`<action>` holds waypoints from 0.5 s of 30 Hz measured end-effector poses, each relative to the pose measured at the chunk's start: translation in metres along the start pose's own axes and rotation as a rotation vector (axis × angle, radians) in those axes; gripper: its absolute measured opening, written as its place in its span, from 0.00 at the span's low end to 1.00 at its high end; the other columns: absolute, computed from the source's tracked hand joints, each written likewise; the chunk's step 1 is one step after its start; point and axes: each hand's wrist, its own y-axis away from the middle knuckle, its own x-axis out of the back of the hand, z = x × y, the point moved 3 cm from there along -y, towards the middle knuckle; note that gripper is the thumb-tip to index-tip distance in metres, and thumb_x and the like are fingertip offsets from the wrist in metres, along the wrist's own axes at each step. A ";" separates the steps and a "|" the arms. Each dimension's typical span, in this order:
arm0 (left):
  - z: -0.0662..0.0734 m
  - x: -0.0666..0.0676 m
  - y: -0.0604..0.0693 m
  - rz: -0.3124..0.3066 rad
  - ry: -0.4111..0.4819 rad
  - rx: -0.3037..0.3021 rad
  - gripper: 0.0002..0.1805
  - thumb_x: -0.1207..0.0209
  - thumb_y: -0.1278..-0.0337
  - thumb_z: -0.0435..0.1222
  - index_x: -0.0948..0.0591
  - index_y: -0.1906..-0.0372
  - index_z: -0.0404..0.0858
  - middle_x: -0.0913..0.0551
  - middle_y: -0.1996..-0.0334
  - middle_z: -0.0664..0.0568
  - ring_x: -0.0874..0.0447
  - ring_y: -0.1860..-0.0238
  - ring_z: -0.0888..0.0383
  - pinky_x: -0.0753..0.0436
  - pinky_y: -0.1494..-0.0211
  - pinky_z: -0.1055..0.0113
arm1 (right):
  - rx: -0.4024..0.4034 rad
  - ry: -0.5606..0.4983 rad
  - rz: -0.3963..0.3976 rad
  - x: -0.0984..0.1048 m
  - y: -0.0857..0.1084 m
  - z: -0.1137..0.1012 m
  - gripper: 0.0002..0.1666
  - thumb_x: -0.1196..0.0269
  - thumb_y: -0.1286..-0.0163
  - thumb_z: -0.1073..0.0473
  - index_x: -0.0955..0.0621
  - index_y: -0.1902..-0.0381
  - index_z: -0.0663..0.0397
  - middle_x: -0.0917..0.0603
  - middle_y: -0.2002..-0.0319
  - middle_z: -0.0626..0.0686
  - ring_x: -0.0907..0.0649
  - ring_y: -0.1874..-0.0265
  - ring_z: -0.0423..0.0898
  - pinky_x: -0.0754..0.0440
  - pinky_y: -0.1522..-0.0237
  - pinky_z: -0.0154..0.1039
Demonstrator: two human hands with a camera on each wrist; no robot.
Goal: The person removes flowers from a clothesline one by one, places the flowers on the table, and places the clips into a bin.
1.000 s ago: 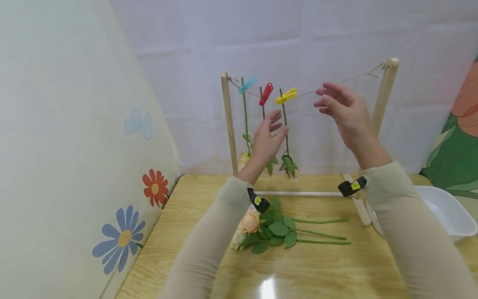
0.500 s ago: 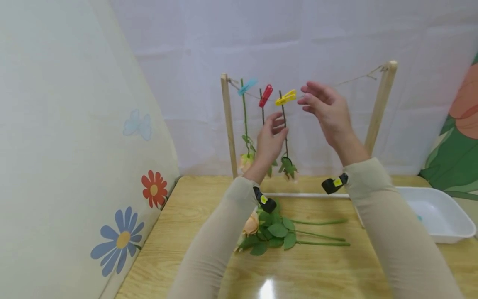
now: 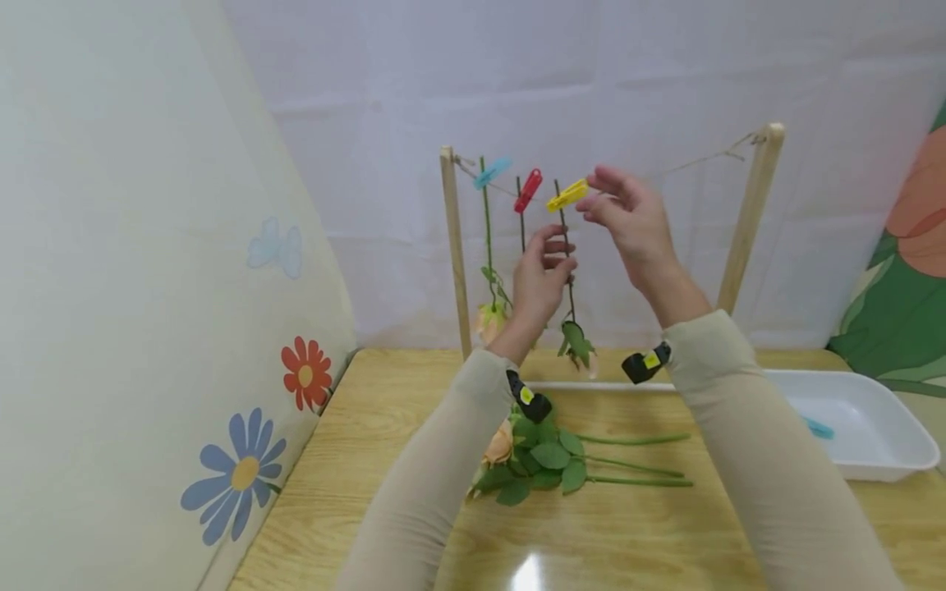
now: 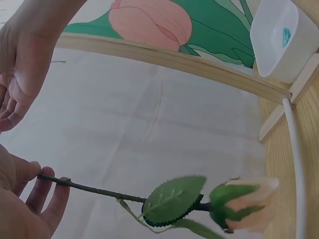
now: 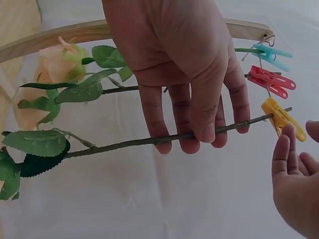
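Head cam's pretty bright, soft even light, just a white glare patch point(image 3: 528, 572) on the tabletop point(image 3: 392, 410) at the bottom edge. Fine detail's kinda mushy. Both wrist cams look dimmer and greyer; in the right one the wooden post point(image 5: 65, 37) bows and the left hand point(image 5: 184, 74) goes dark.

Flower pictures point(image 3: 245, 474) and a white backdrop point(image 3: 480, 66) show a decorated room corner.

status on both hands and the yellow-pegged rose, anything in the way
Left hand pinching rose stem. Right hand beside yellow clothespin, contact unclear. Bloom hanging down. Nothing visibly blocking.
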 end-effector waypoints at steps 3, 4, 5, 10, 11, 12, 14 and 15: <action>-0.001 0.000 -0.001 -0.016 0.039 0.006 0.23 0.40 0.35 0.24 0.23 0.37 0.41 0.15 0.52 0.44 0.16 0.60 0.56 0.12 0.60 0.66 | -0.035 0.013 0.015 -0.001 -0.001 0.001 0.31 0.39 0.28 0.70 0.31 0.29 0.69 0.25 0.36 0.62 0.17 0.55 0.43 0.17 0.47 0.32; -0.001 0.000 -0.001 -0.024 0.042 0.008 0.23 0.40 0.35 0.24 0.23 0.37 0.41 0.15 0.52 0.45 0.16 0.60 0.56 0.12 0.60 0.66 | -0.043 0.021 0.021 -0.001 -0.002 0.001 0.30 0.39 0.28 0.69 0.30 0.30 0.68 0.25 0.36 0.62 0.18 0.54 0.43 0.17 0.47 0.32; -0.001 0.000 -0.001 -0.030 0.047 0.008 0.23 0.40 0.35 0.24 0.23 0.37 0.41 0.15 0.52 0.45 0.15 0.60 0.56 0.12 0.59 0.66 | -0.051 0.031 0.027 -0.002 -0.002 0.001 0.30 0.38 0.28 0.69 0.30 0.30 0.68 0.25 0.36 0.61 0.18 0.54 0.43 0.18 0.46 0.32; -0.001 0.003 0.000 -0.049 0.041 -0.005 0.24 0.40 0.34 0.24 0.24 0.36 0.43 0.15 0.51 0.44 0.15 0.58 0.55 0.12 0.57 0.65 | -0.067 0.071 0.035 -0.004 -0.001 -0.002 0.28 0.37 0.28 0.67 0.27 0.31 0.66 0.21 0.44 0.56 0.18 0.55 0.44 0.19 0.42 0.35; -0.001 0.004 0.001 -0.046 0.038 -0.011 0.24 0.40 0.33 0.24 0.24 0.36 0.43 0.15 0.51 0.44 0.15 0.58 0.54 0.12 0.57 0.65 | -0.071 0.088 0.026 -0.005 -0.001 -0.002 0.28 0.37 0.28 0.66 0.27 0.32 0.65 0.21 0.46 0.55 0.18 0.55 0.43 0.19 0.42 0.36; -0.001 0.005 0.001 -0.045 0.033 -0.015 0.24 0.40 0.33 0.24 0.24 0.36 0.43 0.15 0.50 0.43 0.15 0.58 0.54 0.12 0.57 0.65 | -0.075 0.103 0.016 -0.006 0.000 -0.002 0.28 0.37 0.27 0.66 0.26 0.32 0.64 0.20 0.48 0.54 0.18 0.55 0.43 0.19 0.41 0.37; 0.000 0.006 0.001 -0.041 0.030 -0.022 0.24 0.41 0.33 0.24 0.24 0.36 0.42 0.16 0.50 0.41 0.15 0.58 0.54 0.12 0.57 0.65 | -0.081 0.121 -0.003 -0.007 0.001 -0.002 0.27 0.37 0.27 0.64 0.26 0.32 0.63 0.19 0.51 0.53 0.17 0.55 0.43 0.19 0.41 0.37; 0.000 0.007 0.001 -0.039 0.030 -0.025 0.23 0.41 0.33 0.24 0.24 0.36 0.42 0.16 0.49 0.39 0.15 0.58 0.54 0.11 0.57 0.65 | -0.084 0.124 -0.010 -0.008 0.001 -0.002 0.26 0.37 0.26 0.63 0.25 0.32 0.63 0.19 0.52 0.53 0.17 0.55 0.43 0.19 0.42 0.37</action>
